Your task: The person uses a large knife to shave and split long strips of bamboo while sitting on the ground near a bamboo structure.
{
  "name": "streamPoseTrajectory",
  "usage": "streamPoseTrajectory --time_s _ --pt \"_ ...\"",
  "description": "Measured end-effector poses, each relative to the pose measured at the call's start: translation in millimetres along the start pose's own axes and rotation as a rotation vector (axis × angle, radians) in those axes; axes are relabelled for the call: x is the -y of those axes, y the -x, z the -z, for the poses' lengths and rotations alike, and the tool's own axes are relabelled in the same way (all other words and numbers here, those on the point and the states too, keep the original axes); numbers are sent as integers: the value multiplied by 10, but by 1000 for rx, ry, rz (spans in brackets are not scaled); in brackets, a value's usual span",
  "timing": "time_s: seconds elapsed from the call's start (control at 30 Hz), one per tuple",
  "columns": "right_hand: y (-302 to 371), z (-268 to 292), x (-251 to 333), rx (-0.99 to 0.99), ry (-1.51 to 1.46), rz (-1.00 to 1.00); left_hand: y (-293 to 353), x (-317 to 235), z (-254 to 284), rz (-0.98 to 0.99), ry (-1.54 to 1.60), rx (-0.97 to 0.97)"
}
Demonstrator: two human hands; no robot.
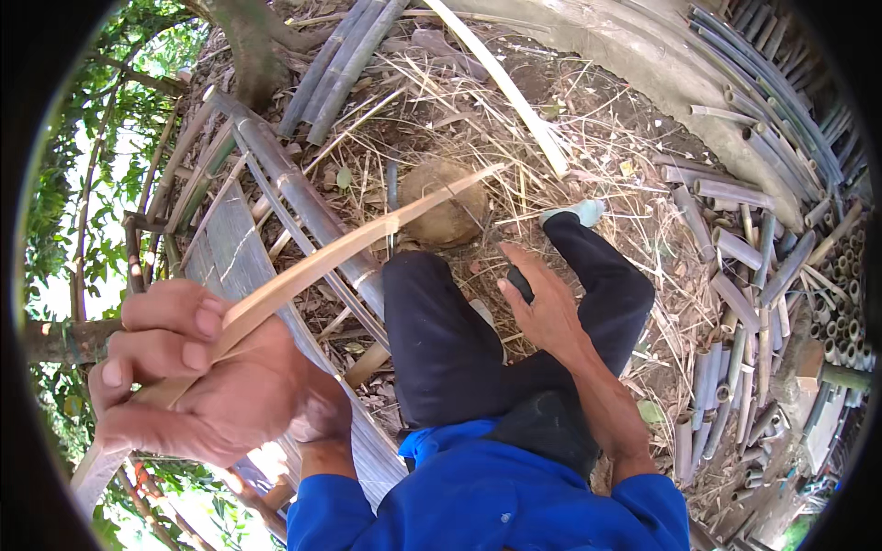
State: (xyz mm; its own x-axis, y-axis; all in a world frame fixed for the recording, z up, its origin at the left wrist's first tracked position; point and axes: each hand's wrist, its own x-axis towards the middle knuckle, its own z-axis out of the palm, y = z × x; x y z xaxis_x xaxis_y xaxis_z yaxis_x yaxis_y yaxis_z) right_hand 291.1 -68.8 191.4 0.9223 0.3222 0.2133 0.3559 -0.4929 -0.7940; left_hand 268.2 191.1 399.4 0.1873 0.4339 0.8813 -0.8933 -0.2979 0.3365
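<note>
Left hand (216,390), near left, raised: fingers curled, their tips pressing a strip against the palm. Split bamboo strip (312,269), long, pale tan, one node along its length: held in the left hand, its narrow end pointing far and right, its other end emerging below the hand at near left. Right hand (548,312), right of centre, above the lap: forefinger and thumb closed on a small black object (520,285), only partly visible; state of the remaining fingers cannot be told. Round block (441,216), brown, on the ground beyond the knees, partly covered in view by the strip's far portion. Dark trousers (427,340), on the seated person's bent legs; blue top (496,487), long-sleeved, at the near edge. Shoe (588,213), pale, beyond the right leg. Peeled pole (501,83), whitish, lying at far centre. Grey bamboo poles (344,64), grouped, far left of centre, near a tree trunk (253,60). Flat grey slats (230,239), left of the legs. Shavings and dry litter (528,179), scattered over the ground. Cut bamboo lengths (730,188), many, strewn at right. Green foliage (55,202), along the left.
</note>
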Motion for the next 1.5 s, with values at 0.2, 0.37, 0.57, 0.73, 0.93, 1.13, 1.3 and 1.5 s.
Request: streamPoseTrajectory --time_s 0.2,0.37,0.57,0.73,0.93,1.13,1.3,1.5 --pt "-61 254 567 102 -117 -196 147 -164 -353 21 35 -57" --pt "-5 355 1000 -24 -53 114 239 -151 -518 -110 -86 -63" --pt "-2 379 883 102 199 37 412 -226 -583 -220 -168 0" --pt "119 508 1043 86 116 125 520 -271 -511 -207 -194 15" --pt "-42 383 656 104 213 95 553 -182 -511 -198 -114 47" --pt "-83 460 732 201 286 9 562 -244 -623 -111 -233 -122" --pt "-85 284 416 145 280 81 562 -197 -466 -139 -198 23" --pt "-274 -84 -959 169 453 -150 634 147 -354 -181 -158 -6"
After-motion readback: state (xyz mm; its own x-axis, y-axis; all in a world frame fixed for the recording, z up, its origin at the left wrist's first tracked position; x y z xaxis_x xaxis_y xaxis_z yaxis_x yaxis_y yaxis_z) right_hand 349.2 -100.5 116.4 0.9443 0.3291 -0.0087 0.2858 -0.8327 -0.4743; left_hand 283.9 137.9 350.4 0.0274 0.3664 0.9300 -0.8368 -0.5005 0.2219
